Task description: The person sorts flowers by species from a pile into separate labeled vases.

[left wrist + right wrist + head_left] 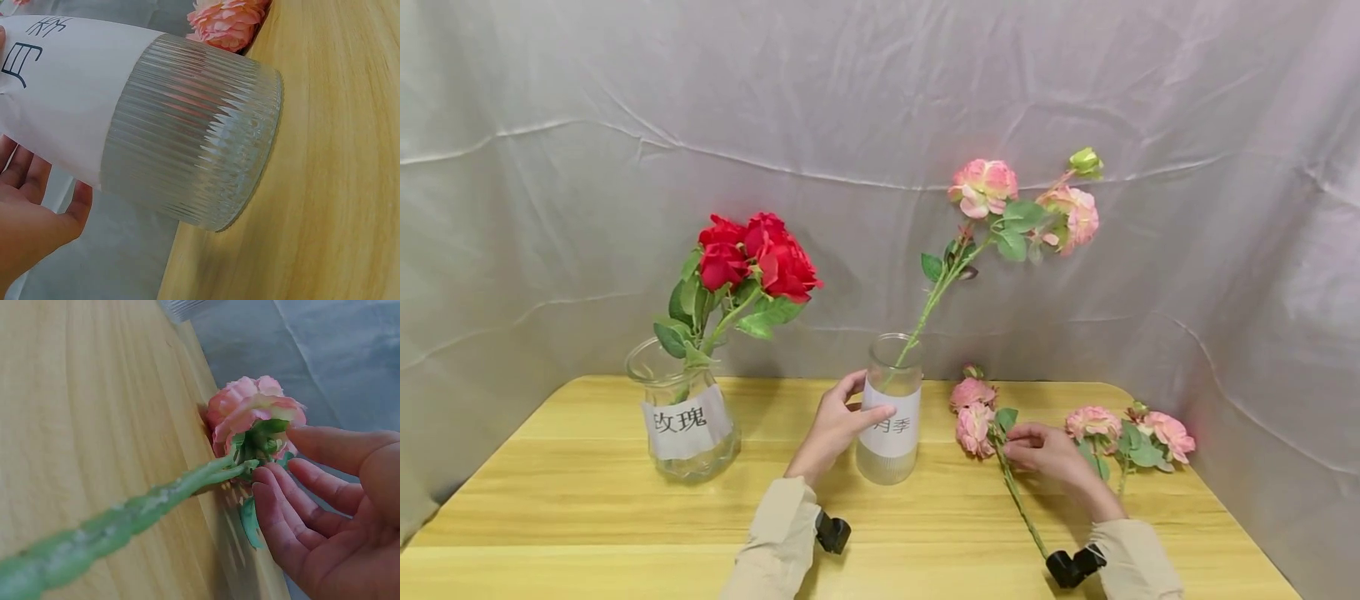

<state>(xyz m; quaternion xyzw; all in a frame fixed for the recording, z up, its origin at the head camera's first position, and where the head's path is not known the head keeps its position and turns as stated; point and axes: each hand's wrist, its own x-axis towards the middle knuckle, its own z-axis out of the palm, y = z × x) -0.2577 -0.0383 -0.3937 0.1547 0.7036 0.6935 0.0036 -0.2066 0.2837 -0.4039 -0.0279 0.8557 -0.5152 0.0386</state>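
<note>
A clear glass vase [887, 462] with a white paper label stands upright in the middle of the table. My left hand [842, 421] grips it from the left, thumb across the label. Leaning right out of this vase is a stem of pink artificial flowers [985, 188]. My right hand [1048, 454] is at the upper stem of another pink flower spray [975, 429] lying on the table. In the right wrist view its thumb and fingers are spread around the stem [187, 481] just below the blooms; a gap shows between them.
At the left stands a wider glass vase [696, 467] with a label, holding red roses [763, 254]. One more pink flower spray [1093, 422] lies to the right of my right hand. A grey cloth [850, 100] hangs behind the wooden table [587, 533].
</note>
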